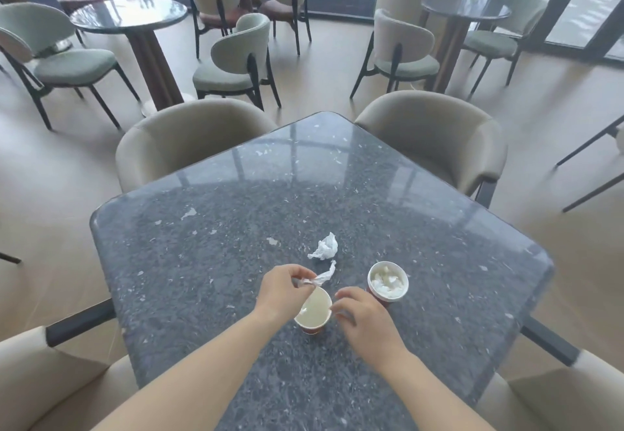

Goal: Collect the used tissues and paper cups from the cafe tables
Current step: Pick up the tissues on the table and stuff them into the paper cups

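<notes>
- L hand [283, 290] pinches tissue [326, 275] over empty cup [312, 309].
- R hand [363, 317] curled at its rim; grip unclear.
- 2nd tissue [324, 247] on table [202, 261], full cup [388, 282] near.

Two paper cups [313, 310] [388, 282]; two loose tissues [324, 246] [326, 275]; two hands [280, 290] [361, 319]; one square table [202, 261].
</notes>
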Demonstrator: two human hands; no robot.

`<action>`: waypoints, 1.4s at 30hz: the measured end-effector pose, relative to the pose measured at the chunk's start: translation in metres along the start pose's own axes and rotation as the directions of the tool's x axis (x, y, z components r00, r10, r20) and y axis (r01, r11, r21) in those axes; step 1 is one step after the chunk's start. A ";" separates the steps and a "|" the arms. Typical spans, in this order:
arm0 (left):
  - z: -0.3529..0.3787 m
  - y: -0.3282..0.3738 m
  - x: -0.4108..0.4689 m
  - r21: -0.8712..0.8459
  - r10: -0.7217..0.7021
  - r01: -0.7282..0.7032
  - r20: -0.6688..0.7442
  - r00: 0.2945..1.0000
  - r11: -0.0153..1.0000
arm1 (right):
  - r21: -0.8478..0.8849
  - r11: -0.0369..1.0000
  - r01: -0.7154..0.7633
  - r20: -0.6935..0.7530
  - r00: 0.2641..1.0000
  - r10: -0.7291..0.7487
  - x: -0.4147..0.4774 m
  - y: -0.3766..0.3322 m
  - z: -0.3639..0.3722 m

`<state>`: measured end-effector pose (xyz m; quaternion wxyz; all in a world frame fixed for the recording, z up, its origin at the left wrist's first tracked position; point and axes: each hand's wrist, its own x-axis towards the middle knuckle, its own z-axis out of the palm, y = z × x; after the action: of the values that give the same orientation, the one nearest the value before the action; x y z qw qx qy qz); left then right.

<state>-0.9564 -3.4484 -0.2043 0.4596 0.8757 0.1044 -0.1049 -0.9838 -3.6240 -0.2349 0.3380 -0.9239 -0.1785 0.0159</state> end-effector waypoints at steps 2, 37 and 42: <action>-0.001 -0.004 -0.001 0.164 0.070 -0.081 0.072 0.995 0.983 | -0.007 1.000 0.007 -0.034 0.999 -0.007 0.002 -0.001 -0.006; -0.020 -0.035 0.088 0.320 0.023 -0.050 0.089 0.996 0.946 | -0.252 0.963 -0.093 0.189 0.972 0.143 0.146 0.035 0.008; -0.018 -0.049 0.096 0.400 0.142 -0.180 0.122 0.982 0.899 | -0.383 0.916 -0.115 0.381 0.884 0.270 0.161 0.054 0.025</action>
<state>-0.8764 -3.3978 -0.2594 0.2773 0.9525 -0.0133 -0.1250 -0.8200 -3.5918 -0.2734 0.1176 -0.9562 -0.1538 0.2195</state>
